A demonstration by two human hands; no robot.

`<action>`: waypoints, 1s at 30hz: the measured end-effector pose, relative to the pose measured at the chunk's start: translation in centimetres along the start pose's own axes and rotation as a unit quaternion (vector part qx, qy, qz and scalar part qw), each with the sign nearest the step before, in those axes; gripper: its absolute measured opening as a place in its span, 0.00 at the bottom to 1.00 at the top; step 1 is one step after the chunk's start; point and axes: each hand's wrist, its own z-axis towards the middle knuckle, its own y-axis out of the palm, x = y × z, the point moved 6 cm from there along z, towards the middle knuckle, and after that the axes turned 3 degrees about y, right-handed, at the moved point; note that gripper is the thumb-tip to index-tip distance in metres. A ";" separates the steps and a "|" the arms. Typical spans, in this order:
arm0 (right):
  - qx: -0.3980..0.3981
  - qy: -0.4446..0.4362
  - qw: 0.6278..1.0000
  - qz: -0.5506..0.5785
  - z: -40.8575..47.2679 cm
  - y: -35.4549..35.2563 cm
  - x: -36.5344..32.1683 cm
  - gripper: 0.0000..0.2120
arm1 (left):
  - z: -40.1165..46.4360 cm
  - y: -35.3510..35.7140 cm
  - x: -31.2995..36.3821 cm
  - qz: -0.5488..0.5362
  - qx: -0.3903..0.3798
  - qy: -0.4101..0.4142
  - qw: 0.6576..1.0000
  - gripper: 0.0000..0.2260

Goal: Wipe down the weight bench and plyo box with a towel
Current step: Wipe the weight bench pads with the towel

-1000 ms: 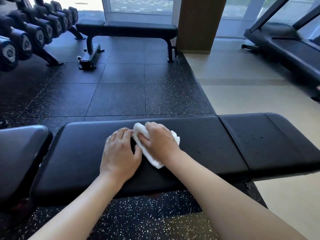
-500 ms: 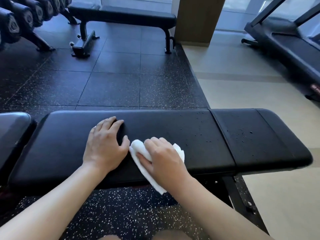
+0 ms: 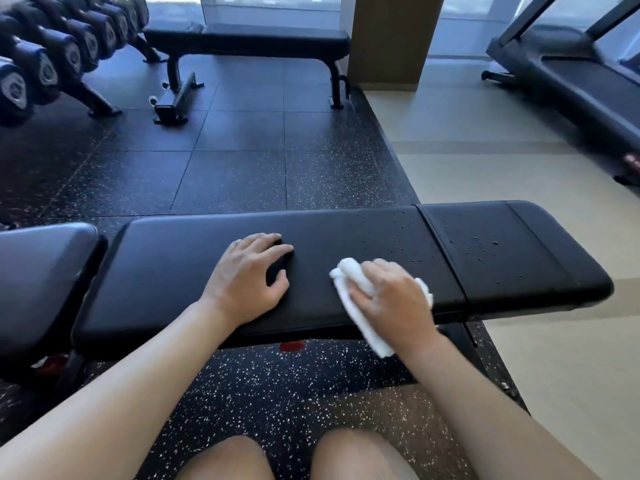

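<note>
With my right hand point(image 3: 394, 303) curled around the white towel point(image 3: 363, 317), fingers point(image 3: 375, 271) wrapped over the bunched-up top of it, I've got it pressed flat onto the black pad of the weight bench point(image 3: 173, 271), toward the near edge, and a loose tail of towel hangs off that edge by my wrist. My left hand point(image 3: 247, 275) holds nothing; it's just spread open, palm down on the pad a bit left of the towel, not touching it. Just right of the towel there are little droplets speckled over the pad and onto the shorter seat section point(image 3: 502, 251) past the seam. Another padded piece point(image 3: 38, 278) sits just off the bench's left end. Further out on the speckled rubber floor point(image 3: 242, 174) there's a second bench point(image 3: 263, 39), a dumbbell rack point(image 3: 45, 64) at the far left, and a treadmill point(image 3: 581, 84) over on the right.
</note>
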 end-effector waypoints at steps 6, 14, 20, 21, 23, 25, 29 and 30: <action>0.004 0.157 0.986 -0.065 -0.6 -3.7 6.5 0.20 | -2.5 1.0 1.5 0.007 -0.029 -0.025 0.999 0.29; 0.007 0.097 0.993 -0.068 0.8 1.9 -5.6 0.15 | -2.2 0.6 1.0 -0.029 0.019 -0.044 0.998 0.24; -0.020 0.047 0.999 -0.020 0.4 0.4 -3.0 0.16 | -2.3 0.7 1.6 -0.015 0.020 -0.040 0.999 0.24; -0.020 0.064 0.997 -0.028 0.2 -0.7 -0.7 0.16 | -2.3 0.7 1.6 -0.011 0.021 -0.039 0.999 0.24; -0.006 0.114 0.992 -0.046 -0.2 -3.2 3.6 0.16 | -2.3 0.7 1.7 -0.007 0.023 -0.039 0.999 0.24; -0.006 0.167 0.984 -0.062 -0.3 -4.7 5.8 0.19 | -2.2 0.7 1.7 -0.002 0.026 -0.038 0.999 0.24; -0.016 0.196 0.977 -0.080 0.5 -2.9 3.8 0.18 | -2.2 0.5 1.7 0.004 0.034 -0.036 0.999 0.23; -0.027 0.187 0.979 -0.077 1.0 -1.9 2.3 0.17 | -2.3 0.5 1.7 0.002 0.036 -0.038 0.999 0.23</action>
